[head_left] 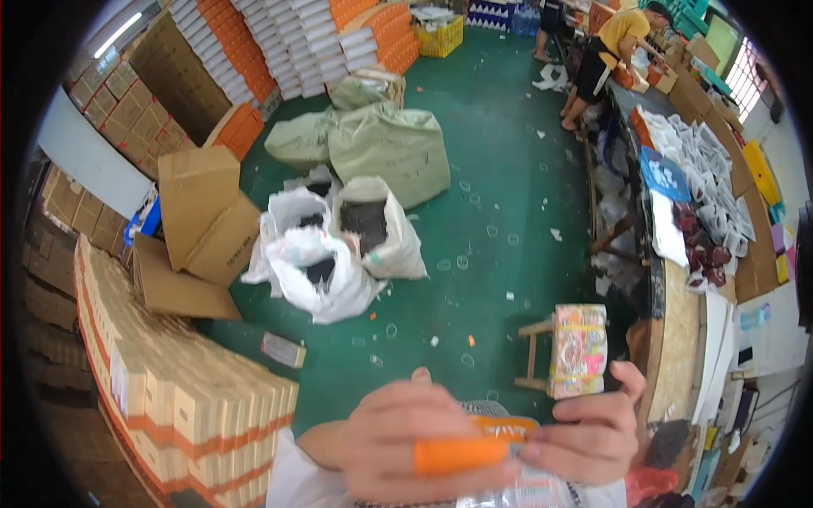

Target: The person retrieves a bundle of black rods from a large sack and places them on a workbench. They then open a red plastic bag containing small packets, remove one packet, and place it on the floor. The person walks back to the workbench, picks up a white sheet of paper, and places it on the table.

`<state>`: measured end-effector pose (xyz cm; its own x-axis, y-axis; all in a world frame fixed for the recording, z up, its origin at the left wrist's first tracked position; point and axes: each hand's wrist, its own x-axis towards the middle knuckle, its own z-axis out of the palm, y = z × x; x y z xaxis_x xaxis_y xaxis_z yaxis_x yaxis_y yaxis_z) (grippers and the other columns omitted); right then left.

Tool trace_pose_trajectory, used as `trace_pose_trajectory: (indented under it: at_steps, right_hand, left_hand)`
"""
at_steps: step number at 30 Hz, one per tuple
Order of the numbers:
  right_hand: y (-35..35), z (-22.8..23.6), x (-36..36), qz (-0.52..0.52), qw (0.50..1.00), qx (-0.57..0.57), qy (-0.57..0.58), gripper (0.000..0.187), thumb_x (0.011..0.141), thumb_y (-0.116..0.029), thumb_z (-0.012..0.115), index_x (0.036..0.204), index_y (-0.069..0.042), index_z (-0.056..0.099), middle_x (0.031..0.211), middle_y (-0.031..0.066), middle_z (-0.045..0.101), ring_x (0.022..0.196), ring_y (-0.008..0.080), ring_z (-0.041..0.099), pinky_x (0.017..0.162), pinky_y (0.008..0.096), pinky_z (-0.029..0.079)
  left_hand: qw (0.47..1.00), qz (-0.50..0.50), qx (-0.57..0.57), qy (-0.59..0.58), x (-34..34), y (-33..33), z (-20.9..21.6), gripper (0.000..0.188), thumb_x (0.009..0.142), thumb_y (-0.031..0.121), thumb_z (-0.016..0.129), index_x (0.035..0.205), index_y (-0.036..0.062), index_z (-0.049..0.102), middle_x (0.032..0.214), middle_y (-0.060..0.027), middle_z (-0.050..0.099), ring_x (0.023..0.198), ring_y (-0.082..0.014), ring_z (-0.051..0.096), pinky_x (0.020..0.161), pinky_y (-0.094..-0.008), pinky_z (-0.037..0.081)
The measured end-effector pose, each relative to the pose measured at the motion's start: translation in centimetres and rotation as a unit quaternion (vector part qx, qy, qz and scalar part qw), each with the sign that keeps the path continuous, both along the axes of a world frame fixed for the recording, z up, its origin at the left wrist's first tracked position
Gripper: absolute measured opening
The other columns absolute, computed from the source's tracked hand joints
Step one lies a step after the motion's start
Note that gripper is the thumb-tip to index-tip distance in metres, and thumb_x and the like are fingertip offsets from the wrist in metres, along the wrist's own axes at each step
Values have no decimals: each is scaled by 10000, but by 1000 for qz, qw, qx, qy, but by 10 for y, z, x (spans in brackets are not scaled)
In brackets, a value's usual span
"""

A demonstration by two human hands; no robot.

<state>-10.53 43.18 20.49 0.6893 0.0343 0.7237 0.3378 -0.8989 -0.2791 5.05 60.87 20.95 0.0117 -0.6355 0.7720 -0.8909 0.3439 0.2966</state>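
Note:
At the lower edge of the head view, both hands are at an orange folded card (468, 457). My left hand (394, 440), smeared by motion, closes on its left part. My right hand (589, 432) grips the right end with thumb and fingers pinched. Below the card a clear plastic piece with print (525, 491) shows between the hands; whether it is joined to the card is hidden. Just beyond my right hand, a bundle of colourful printed packets (580, 351) rests on a small wooden stool (532, 360).
Stacked tan-and-orange boxes (190, 406) stand at the left. White sacks (318, 275) with dark contents and a green sack (389, 152) sit on the green floor (491, 245). A long workbench (669, 356) runs along the right. A person in yellow (622, 38) bends over its far end.

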Motion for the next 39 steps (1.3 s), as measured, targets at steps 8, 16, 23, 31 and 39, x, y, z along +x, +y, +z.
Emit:
trace_pose_trajectory:
  at_steps: [8, 16, 23, 31, 39]
  right_hand:
    - [-115, -104, 94, -284, 945, 153, 43, 96, 671, -10, 673, 766, -10, 658, 704, 65, 603, 739, 224, 575, 919, 419, 413]
    - [-286, -140, 236, -336, 898, 275, 76, 137, 796, 9, 650, 725, 69, 548, 642, 58, 430, 586, 135, 405, 538, 263, 305]
    - [-419, -126, 425, -182, 955, 226, 69, 100, 746, 31, 651, 664, 34, 594, 626, 99, 549, 614, 216, 500, 583, 309, 393]
    - [-554, -150, 611, -165, 943, 259, 129, 139, 807, -61, 633, 679, -12, 656, 670, 96, 615, 645, 200, 562, 604, 306, 419]
    - [-714, -218, 707, -285, 856, 379, 206, 193, 842, -119, 606, 700, -13, 680, 652, 117, 626, 583, 171, 585, 556, 303, 409]
  left_hand:
    - [968, 90, 156, 174, 142, -102, -105, 216, 764, 200, 700, 963, 119, 694, 723, -20, 570, 700, -206, 549, 603, -324, 464]
    - [812, 101, 543, 188, 280, -166, -328, 228, 876, 272, 488, 912, 138, 668, 873, -97, 658, 857, -287, 626, 732, -411, 494]
    - [525, 293, 764, 233, 310, -46, -482, 293, 822, 328, 535, 938, 120, 707, 916, -154, 674, 898, -338, 631, 814, -424, 482]
    - [457, 276, 777, 333, 458, -156, -508, 310, 832, 328, 538, 942, 83, 691, 953, -152, 670, 901, -365, 615, 826, -450, 478]
    - [697, 457, 438, 336, 892, -508, -483, 349, 796, 351, 550, 849, 41, 702, 876, -197, 666, 859, -369, 635, 761, -445, 481]
